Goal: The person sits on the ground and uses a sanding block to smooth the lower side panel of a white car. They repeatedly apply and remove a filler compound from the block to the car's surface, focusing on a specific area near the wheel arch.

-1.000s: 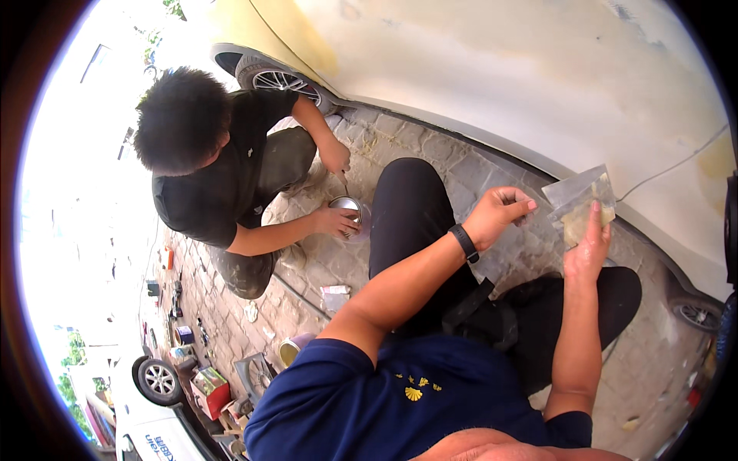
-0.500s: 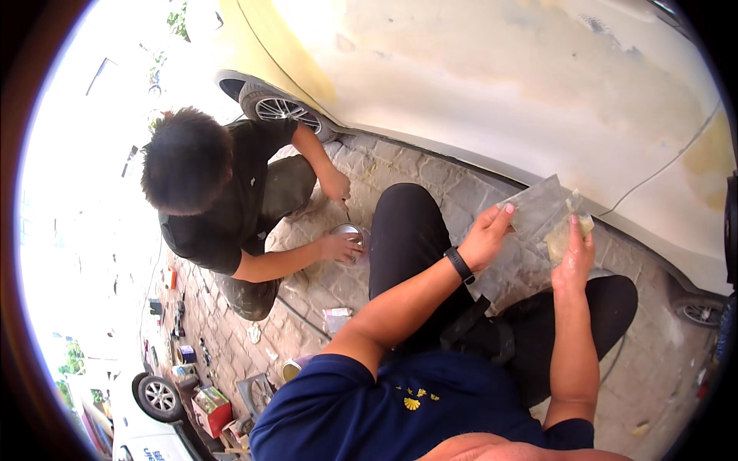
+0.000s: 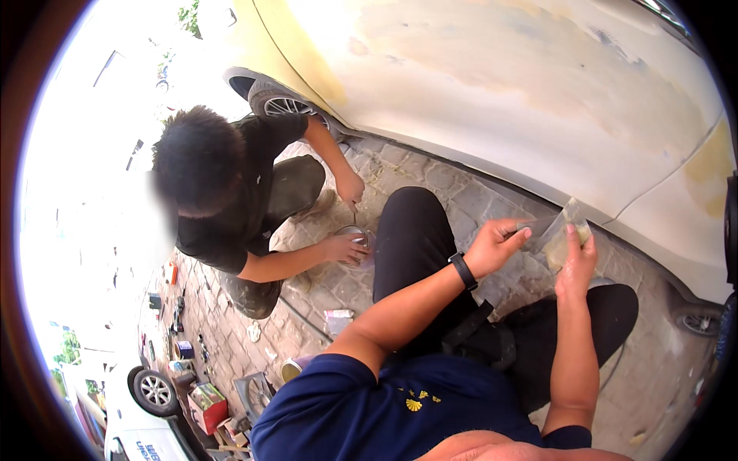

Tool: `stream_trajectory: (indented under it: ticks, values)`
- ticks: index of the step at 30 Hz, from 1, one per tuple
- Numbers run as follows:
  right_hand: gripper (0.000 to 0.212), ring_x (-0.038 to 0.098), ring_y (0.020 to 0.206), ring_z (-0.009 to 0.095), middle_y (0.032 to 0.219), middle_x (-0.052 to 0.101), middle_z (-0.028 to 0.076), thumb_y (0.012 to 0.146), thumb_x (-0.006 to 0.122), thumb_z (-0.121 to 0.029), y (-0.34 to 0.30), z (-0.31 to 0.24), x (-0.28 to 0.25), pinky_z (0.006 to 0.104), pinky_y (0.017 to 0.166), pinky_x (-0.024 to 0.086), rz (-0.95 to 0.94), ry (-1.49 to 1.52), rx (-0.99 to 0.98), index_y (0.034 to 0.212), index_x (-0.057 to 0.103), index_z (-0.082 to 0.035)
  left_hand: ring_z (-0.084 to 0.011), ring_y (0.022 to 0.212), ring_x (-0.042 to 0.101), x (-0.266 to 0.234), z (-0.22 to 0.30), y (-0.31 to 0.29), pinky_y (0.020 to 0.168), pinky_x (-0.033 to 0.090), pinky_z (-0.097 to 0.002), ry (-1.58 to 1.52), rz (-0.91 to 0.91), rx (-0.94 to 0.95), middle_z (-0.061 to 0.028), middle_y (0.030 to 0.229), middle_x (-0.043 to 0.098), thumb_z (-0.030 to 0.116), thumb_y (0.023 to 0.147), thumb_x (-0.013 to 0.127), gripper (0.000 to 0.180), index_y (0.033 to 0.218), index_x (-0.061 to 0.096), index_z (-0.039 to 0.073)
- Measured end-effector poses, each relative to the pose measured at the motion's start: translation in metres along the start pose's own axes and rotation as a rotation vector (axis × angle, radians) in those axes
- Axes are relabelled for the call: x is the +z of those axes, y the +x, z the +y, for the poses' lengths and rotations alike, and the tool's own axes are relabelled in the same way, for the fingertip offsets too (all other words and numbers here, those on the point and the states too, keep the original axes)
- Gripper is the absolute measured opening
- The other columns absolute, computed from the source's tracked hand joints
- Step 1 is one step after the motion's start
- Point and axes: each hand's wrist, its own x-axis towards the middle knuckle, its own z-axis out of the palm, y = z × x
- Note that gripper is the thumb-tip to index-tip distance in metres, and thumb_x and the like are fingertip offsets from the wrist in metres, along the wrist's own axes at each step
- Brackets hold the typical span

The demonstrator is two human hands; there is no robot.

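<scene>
My left hand is closed on a thin grey scraper, its blade seen nearly edge-on. The blade's far end meets a pale, see-through flat plate. That plate sits in my right hand, the thumb pressed over its face. Yellowish paste is smeared on the plate beside the thumb, and some whitish residue shows on the right hand. Both hands are above my knees, in front of the lower edge of a car door with patchy beige and yellow areas.
A person in black squats at my left, one hand on an open can, the other holding a thin tool in it. Another open can stands by my left elbow. Tools and a red box lie farther left near a white car's wheel.
My left hand has moved slightly right and down, and the scraper has turned from face-on to nearly edge-on against the plate. The plate in my right hand has tilted more upright.
</scene>
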Motion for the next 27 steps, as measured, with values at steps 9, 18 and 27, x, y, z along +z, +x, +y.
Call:
stream_trajectory:
  ticks: [9, 18, 27]
  values:
    - [0.024, 0.064, 0.109, 0.014, 0.119, 0.069, 0.005, 0.102, 0.065, -0.012, -0.016, -0.005, 0.012, 0.0318, 0.097, 0.05, -0.286, 0.148, 0.131, 0.124, 0.065, -0.001, -0.0135, 0.106, 0.063, -0.008, -0.012, 0.003, 0.091, 0.054, -0.0318, -0.737, -0.106, -0.394, -0.006, 0.118, 0.07, 0.023, 0.102, 0.071, 0.045, 0.139, 0.064, -0.001]
    - [0.044, 0.064, 0.118, 0.022, 0.13, 0.067, 0.012, 0.098, 0.058, -0.023, -0.02, -0.021, 0.005, 0.0387, 0.104, 0.049, -0.574, 0.291, 0.24, 0.135, 0.06, 0.001, -0.0132, 0.109, 0.064, -0.005, -0.011, 0.005, 0.098, 0.052, -0.0323, -0.488, -0.186, -0.267, -0.0066, 0.121, 0.07, 0.018, 0.096, 0.079, 0.045, 0.134, 0.06, 0.003]
    - [0.034, 0.061, 0.106, 0.011, 0.12, 0.068, 0.005, 0.104, 0.066, -0.013, -0.006, -0.024, 0.003, 0.0297, 0.094, 0.05, -0.173, -0.056, -0.099, 0.134, 0.058, 0.0, -0.0127, 0.102, 0.067, -0.008, -0.003, 0.0, 0.092, 0.053, -0.031, -0.582, -0.031, -0.318, -0.0045, 0.113, 0.074, 0.009, 0.1, 0.071, 0.023, 0.121, 0.068, 0.002]
